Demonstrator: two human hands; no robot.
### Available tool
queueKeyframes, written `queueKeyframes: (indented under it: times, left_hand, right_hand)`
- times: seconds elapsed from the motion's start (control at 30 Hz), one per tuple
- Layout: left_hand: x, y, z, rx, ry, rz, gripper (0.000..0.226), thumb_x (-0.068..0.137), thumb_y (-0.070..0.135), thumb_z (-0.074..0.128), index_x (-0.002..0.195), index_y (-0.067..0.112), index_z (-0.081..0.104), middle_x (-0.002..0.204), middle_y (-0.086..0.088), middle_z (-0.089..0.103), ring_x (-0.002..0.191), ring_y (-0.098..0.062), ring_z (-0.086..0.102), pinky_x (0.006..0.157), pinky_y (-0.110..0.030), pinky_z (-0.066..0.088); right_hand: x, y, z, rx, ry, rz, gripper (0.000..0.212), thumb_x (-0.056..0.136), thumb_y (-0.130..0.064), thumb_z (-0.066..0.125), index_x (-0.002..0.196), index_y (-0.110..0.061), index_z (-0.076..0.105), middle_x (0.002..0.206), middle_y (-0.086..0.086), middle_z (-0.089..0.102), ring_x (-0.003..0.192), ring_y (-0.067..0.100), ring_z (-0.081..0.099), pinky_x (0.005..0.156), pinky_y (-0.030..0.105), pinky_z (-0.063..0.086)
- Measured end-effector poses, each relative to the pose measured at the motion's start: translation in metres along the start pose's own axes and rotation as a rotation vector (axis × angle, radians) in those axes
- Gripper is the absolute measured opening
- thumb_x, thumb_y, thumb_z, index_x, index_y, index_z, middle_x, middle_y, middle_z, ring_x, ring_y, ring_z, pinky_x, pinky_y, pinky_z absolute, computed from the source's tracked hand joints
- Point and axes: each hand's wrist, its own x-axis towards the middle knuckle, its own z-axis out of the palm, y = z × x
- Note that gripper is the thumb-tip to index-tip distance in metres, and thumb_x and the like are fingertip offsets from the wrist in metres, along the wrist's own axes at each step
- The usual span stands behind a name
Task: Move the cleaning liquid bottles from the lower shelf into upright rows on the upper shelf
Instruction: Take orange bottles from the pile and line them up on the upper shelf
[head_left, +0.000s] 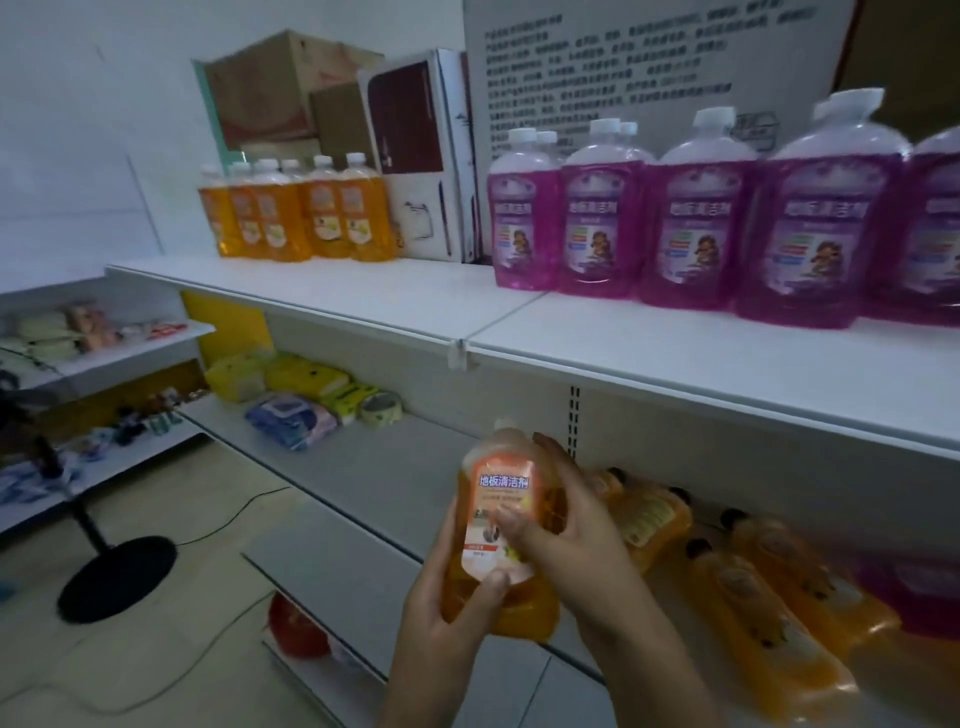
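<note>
An orange cleaning liquid bottle is held upright in front of the lower shelf. My left hand grips its base from below, thumb on the label. My right hand wraps its right side, fingers over the label. More orange bottles lie on their sides on the lower shelf to the right. On the upper shelf stand a row of orange bottles at the far left and purple bottles in rows at the right.
White boxes and cardboard cartons stand behind the upper shelf's middle. Packets of wipes and a tape roll lie on the lower shelf's left. A fan stand's black base and its cable rest on the floor.
</note>
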Motion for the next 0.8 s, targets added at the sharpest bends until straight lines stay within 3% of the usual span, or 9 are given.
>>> queueKeyframes:
  times: [0.1, 0.33, 0.57, 0.8]
  left_hand:
    - [0.007, 0.011, -0.043, 0.033, 0.06, 0.041, 0.065, 0.078, 0.026, 0.082, 0.136, 0.033, 0.051, 0.12, 0.01, 0.071, 0.108, -0.014, 0.069, 0.08, -0.022, 0.056]
    - [0.017, 0.044, -0.15, 0.143, 0.095, 0.134, 0.066, 0.076, 0.048, 0.074, 0.136, 0.054, 0.047, 0.128, 0.018, 0.063, 0.115, -0.006, 0.063, 0.083, -0.018, 0.054]
    - [0.022, 0.058, -0.22, 0.161, 0.149, 0.151, 0.076, 0.068, 0.058, 0.074, 0.138, 0.054, 0.043, 0.13, 0.021, 0.061, 0.116, -0.004, 0.062, 0.083, -0.018, 0.054]
    - [0.07, 0.076, -0.251, 0.195, 0.193, 0.231, 0.075, 0.071, 0.058, 0.069, 0.141, 0.051, 0.041, 0.128, 0.023, 0.06, 0.114, 0.0, 0.061, 0.078, -0.013, 0.053]
  right_hand:
    - [0.015, -0.002, 0.045, 0.03, -0.057, -0.029, 0.06, 0.085, -0.003, 0.074, 0.126, -0.041, 0.053, 0.108, -0.004, 0.073, 0.097, 0.013, 0.072, 0.078, 0.031, 0.061]
    - [0.044, 0.001, 0.152, 0.07, -0.135, -0.087, 0.071, 0.085, -0.01, 0.074, 0.142, -0.038, 0.041, 0.123, -0.002, 0.065, 0.103, 0.013, 0.07, 0.078, 0.031, 0.061]
    - [0.066, 0.007, 0.223, 0.081, -0.183, -0.107, 0.073, 0.085, -0.014, 0.076, 0.141, -0.046, 0.041, 0.12, -0.007, 0.065, 0.102, 0.011, 0.07, 0.073, 0.027, 0.06]
    - [0.121, -0.017, 0.252, -0.028, -0.24, -0.199, 0.067, 0.084, -0.021, 0.077, 0.137, -0.045, 0.043, 0.113, -0.013, 0.067, 0.103, 0.007, 0.069, 0.075, 0.024, 0.059]
